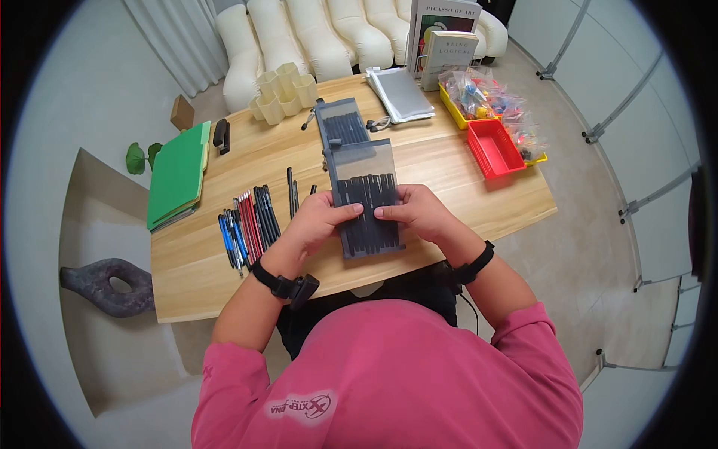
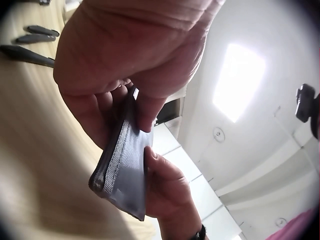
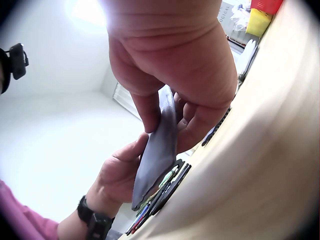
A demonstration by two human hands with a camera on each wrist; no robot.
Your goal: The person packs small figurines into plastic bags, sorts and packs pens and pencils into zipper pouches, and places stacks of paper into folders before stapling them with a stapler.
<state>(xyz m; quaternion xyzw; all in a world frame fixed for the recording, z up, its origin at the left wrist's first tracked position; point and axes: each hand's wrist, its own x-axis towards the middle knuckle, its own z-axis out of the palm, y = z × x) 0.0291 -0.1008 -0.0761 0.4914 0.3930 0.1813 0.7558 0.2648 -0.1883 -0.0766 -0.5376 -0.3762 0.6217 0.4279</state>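
A dark zip pouch (image 1: pixel 365 161) with a see-through front is held over the near part of the table, a row of black pens showing inside. My left hand (image 1: pixel 317 223) grips its left side and my right hand (image 1: pixel 423 212) its right side, thumbs on the front and fingers behind. In the left wrist view a zip runs along one edge of the pouch (image 2: pixel 125 175). The right wrist view shows the pouch (image 3: pixel 157 157) edge-on between thumb and fingers. Just beyond lies a second filled pouch (image 1: pixel 342 114), partly covered by the first.
Left of my hands lie black pens (image 1: pixel 265 211), red pencils (image 1: pixel 250 223) and blue pens (image 1: pixel 233 238), with a few loose black pens (image 1: pixel 291 191) nearer. Around them stand green folders (image 1: pixel 178 176), a stapler (image 1: pixel 221 137), a hexagonal holder (image 1: pixel 278 101), a red basket (image 1: pixel 495 150) and books (image 1: pixel 447 60).
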